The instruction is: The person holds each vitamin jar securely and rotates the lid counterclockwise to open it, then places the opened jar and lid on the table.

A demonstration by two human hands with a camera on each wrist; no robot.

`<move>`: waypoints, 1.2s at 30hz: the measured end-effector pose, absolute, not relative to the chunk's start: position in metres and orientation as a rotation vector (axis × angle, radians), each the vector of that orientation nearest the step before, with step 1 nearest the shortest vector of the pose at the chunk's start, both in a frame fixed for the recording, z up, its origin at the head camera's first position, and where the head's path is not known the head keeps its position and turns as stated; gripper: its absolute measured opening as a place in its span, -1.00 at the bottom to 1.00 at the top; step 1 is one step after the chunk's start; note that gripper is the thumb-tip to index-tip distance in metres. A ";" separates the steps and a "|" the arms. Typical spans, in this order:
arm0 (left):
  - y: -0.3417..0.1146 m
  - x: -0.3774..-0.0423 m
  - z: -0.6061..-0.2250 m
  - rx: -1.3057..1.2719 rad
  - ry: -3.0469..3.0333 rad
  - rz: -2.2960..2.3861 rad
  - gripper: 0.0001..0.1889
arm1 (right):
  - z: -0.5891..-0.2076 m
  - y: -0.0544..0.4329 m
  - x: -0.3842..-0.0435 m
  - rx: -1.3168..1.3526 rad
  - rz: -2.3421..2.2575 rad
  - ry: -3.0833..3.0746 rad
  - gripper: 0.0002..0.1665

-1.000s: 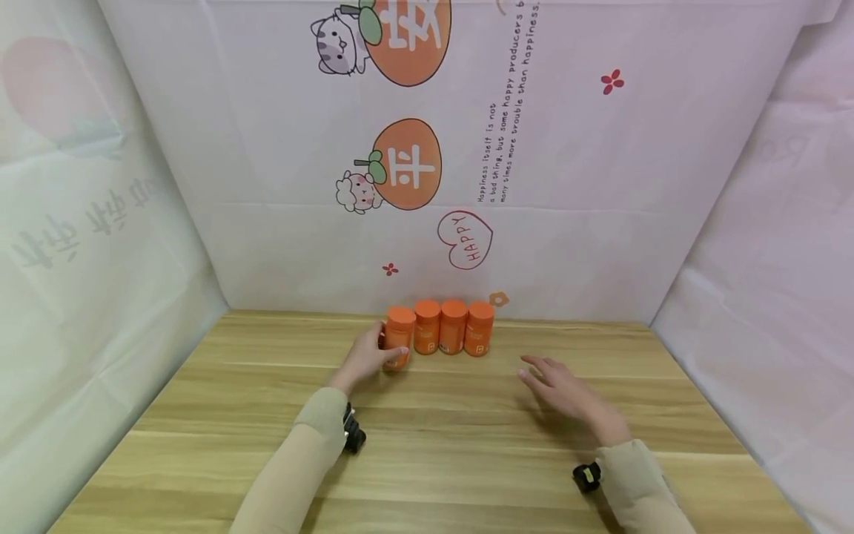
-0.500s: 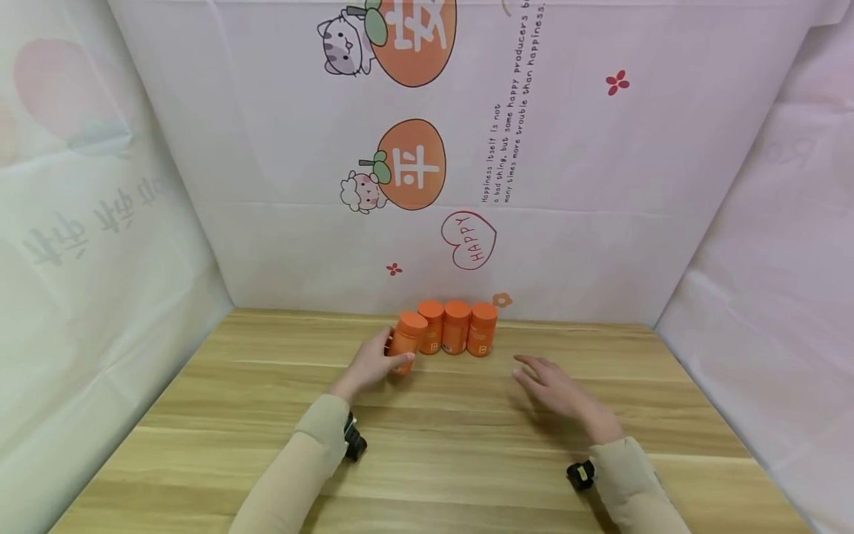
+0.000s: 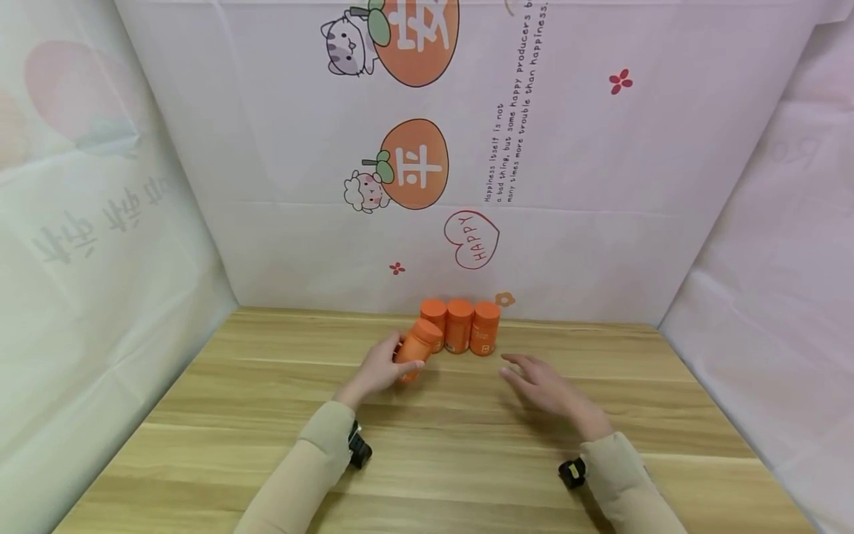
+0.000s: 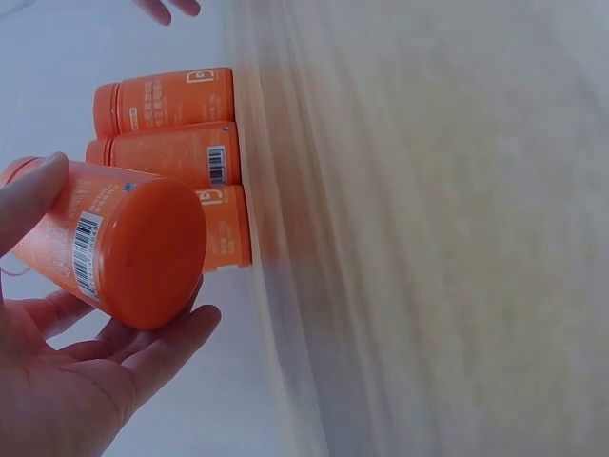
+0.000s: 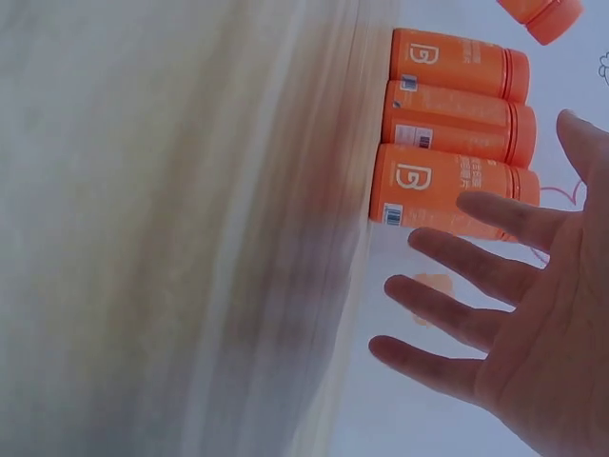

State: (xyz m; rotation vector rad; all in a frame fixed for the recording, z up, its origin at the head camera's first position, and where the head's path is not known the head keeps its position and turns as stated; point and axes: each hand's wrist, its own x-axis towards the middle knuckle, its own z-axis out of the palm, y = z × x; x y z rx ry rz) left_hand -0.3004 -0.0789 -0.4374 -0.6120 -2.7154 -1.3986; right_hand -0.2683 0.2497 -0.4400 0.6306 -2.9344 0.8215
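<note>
My left hand [image 3: 380, 366] grips an orange screw-top bottle [image 3: 417, 348], tilted with its lid leaning right. In the left wrist view the thumb lies along one side of this bottle [image 4: 157, 252], the fingers are beneath, and its round base shows. Behind it three matching orange bottles stand upright in a row: a left one [image 3: 434, 311], partly hidden by the held bottle, a middle one [image 3: 458, 326] and a right one [image 3: 485, 328]. My right hand [image 3: 543, 387] hovers to the right of the row with spread fingers, holding nothing. The right wrist view shows its fingers [image 5: 476, 262] extended.
The wooden table [image 3: 454, 460] runs back to a white printed cloth wall [image 3: 567, 252] close behind the row. Cloth sides hang at left [image 3: 100, 245] and right [image 3: 767, 282]. A small black camera sits on each wrist.
My left hand has lifted the leftmost bottle out of line, tipping it and bringing it right and nearer. My right hand has drifted left toward the row. The other bottles stay put.
</note>
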 end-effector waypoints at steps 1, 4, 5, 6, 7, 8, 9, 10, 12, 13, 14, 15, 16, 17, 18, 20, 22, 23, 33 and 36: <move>-0.078 -0.300 -0.437 -0.618 -2.712 -1.391 -0.53 | -0.440 0.249 -0.268 0.631 0.822 -2.936 -0.28; -0.076 -0.298 -0.437 -0.631 -2.707 -1.365 -0.53 | -0.438 0.245 -0.267 0.637 0.825 -2.942 -0.28; -0.076 -0.297 -0.437 -0.637 -2.704 -1.358 -0.53 | -0.438 0.244 -0.267 0.639 0.833 -2.943 -0.28; -0.075 -0.296 -0.436 -0.647 -2.702 -1.353 -0.53 | -0.438 0.242 -0.266 0.643 0.831 -2.946 -0.28; -0.075 -0.295 -0.436 -0.656 -2.700 -1.349 -0.52 | -0.437 0.241 -0.266 0.648 0.827 -2.949 -0.28; -0.074 -0.293 -0.436 -0.662 -2.699 -1.353 -0.52 | -0.437 0.240 -0.266 0.654 0.828 -2.949 -0.28; -0.074 -0.292 -0.435 -0.666 -2.699 -1.357 -0.52 | -0.436 0.239 -0.266 0.658 0.831 -2.949 -0.28; -0.073 -0.291 -0.435 -0.666 -2.699 -1.361 -0.52 | -0.436 0.237 -0.266 0.661 0.832 -2.949 -0.27; -0.072 -0.288 -0.434 -0.666 -2.698 -1.363 -0.53 | -0.436 0.235 -0.266 0.674 0.828 -2.949 -0.26; -0.072 -0.287 -0.434 -0.664 -2.697 -1.362 -0.53 | -0.435 0.233 -0.266 0.674 0.832 -2.952 -0.26; -0.072 -0.286 -0.434 -0.664 -2.696 -1.360 -0.54 | -0.435 0.232 -0.266 0.675 0.833 -2.954 -0.25; -0.072 -0.285 -0.434 -0.666 -2.693 -1.355 -0.54 | -0.435 0.231 -0.266 0.673 0.835 -2.957 -0.24; -0.071 -0.284 -0.433 -0.669 -2.691 -1.351 -0.55 | -0.435 0.229 -0.266 0.672 0.837 -2.960 -0.23; -0.071 -0.284 -0.433 -0.671 -2.688 -1.348 -0.55 | -0.434 0.228 -0.266 0.672 0.843 -2.963 -0.23; -0.071 -0.283 -0.433 -0.674 -2.684 -1.349 -0.55 | -0.435 0.227 -0.266 0.674 0.842 -2.964 -0.23; -0.070 -0.282 -0.432 -0.679 -2.681 -1.353 -0.55 | -0.434 0.225 -0.265 0.672 0.846 -2.964 -0.24; -0.069 -0.280 -0.432 -0.675 -2.682 -1.361 -0.55 | -0.434 0.223 -0.265 0.676 0.854 -2.960 -0.24; -0.069 -0.279 -0.431 -0.677 -2.683 -1.367 -0.55 | -0.434 0.222 -0.265 0.679 0.859 -2.956 -0.24; -0.064 -0.278 -0.431 -0.679 -2.696 -1.359 -0.56 | -0.433 0.208 -0.265 0.683 0.963 -2.911 -0.28; -0.063 -0.277 -0.433 -0.682 -2.688 -1.361 -0.56 | -0.432 0.204 -0.265 0.710 0.995 -2.880 -0.34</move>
